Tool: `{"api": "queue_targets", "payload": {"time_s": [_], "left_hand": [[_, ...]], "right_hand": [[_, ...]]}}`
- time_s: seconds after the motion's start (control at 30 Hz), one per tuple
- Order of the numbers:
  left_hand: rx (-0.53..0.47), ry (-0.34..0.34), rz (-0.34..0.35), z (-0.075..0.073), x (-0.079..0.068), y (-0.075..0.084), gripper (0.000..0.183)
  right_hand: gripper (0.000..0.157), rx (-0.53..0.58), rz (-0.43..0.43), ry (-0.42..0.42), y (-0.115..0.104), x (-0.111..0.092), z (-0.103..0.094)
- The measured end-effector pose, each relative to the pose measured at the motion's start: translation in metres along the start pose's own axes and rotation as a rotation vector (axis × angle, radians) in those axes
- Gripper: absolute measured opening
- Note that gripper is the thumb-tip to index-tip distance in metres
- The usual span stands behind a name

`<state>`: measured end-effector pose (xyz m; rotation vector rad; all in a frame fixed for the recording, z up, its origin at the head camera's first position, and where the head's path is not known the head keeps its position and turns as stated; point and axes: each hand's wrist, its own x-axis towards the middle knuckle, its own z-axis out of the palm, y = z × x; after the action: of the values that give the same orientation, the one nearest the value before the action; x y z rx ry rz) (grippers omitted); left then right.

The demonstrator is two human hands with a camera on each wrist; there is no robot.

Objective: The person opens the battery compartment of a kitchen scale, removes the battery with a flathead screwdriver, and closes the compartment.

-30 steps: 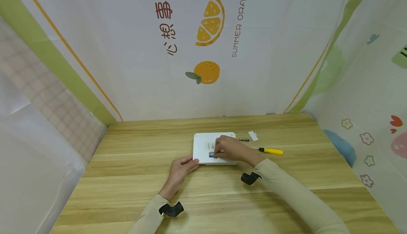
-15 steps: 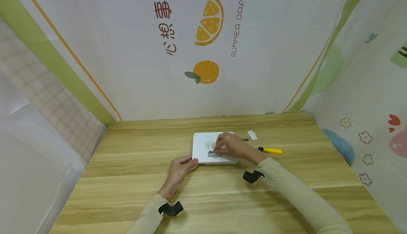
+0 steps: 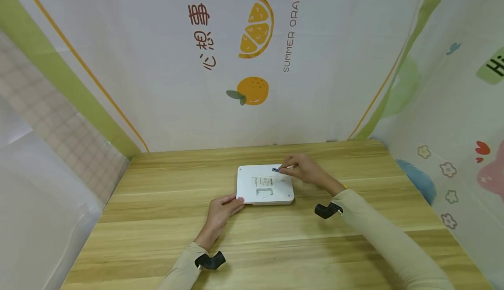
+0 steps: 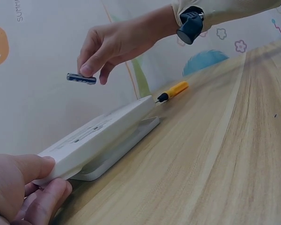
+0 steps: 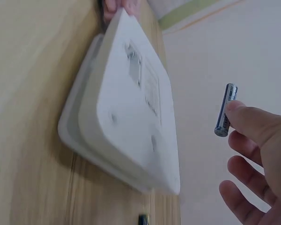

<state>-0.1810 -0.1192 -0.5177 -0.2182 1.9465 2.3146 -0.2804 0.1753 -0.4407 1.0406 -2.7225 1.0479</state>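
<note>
A white flat device (image 3: pixel 246 180) lies upside down on the table, a label and an uncovered battery compartment (image 3: pixel 264 192) on its upper face. In the head view no battery shows in that compartment. My left hand (image 3: pixel 219 213) grips the device's near left corner, thumb on top and fingers below. Above the device's far right part, my right hand (image 3: pixel 305 168) pinches a small battery (image 5: pixel 226 110) between thumb and forefinger. The left wrist view shows this battery well above the device, touching nothing else.
A yellow-handled screwdriver (image 4: pixel 173 91) lies on the wooden table (image 3: pixel 173 228) right of the device, mostly behind my right forearm in the head view. Another battery (image 5: pixel 143 219) peeks in at the right wrist view's bottom edge. A printed curtain (image 3: pixel 177 106) hangs behind.
My right hand has lifted the battery out of the compartment and carried it up, away and to the right. It now hides the loose battery and white cover. My left hand keeps its hold.
</note>
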Motion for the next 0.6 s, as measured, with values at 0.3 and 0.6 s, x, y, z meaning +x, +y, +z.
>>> {"api": "queue_targets", "payload": {"time_s": [0.3,0.6], "left_hand": [[-0.002,0.0,0.008,-0.001,0.001,0.0,0.041],[0.002,0.012,0.002,-0.001,0.001,-0.001,0.04]], "right_hand": [[0.016,-0.027,0.087,0.023,0.028,-0.014,-0.019],[0.007,-0.308,-0.061,0.039,0.054,-0.025,-0.013]]}}
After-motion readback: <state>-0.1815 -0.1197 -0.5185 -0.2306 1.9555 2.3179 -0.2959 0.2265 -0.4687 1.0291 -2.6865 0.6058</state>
